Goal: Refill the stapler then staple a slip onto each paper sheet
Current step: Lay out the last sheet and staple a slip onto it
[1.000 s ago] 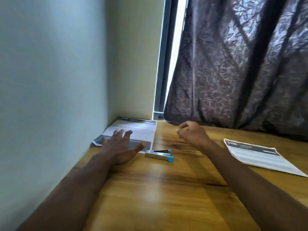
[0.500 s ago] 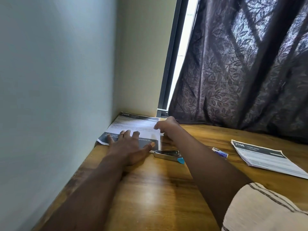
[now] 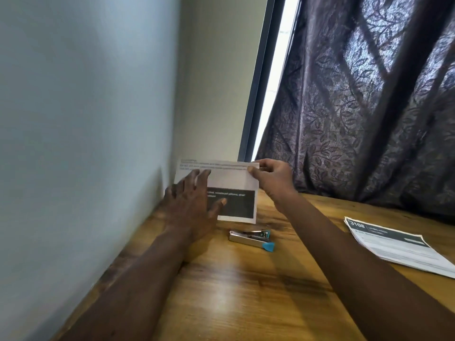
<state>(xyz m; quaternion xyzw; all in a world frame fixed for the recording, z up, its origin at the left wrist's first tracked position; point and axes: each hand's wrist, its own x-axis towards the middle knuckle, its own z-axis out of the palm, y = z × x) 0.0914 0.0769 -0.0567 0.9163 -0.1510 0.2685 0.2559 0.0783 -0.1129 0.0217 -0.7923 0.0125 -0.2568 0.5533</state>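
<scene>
Head view: my right hand [image 3: 273, 179] has its grip pinched on the far right corner of the sheet [image 3: 231, 178]; my left hand [image 3: 192, 207] lies flat on it, fingers spread. I see the stapler [image 3: 251, 238] just this side of the sheet, lengthwise along the far edge of the tabletop [image 3: 246, 291], nearer the left hand.

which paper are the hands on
The left sheet: the right hand pinches its far corner and the left hand rests flat on it. The stack at the right lies untouched.
</scene>
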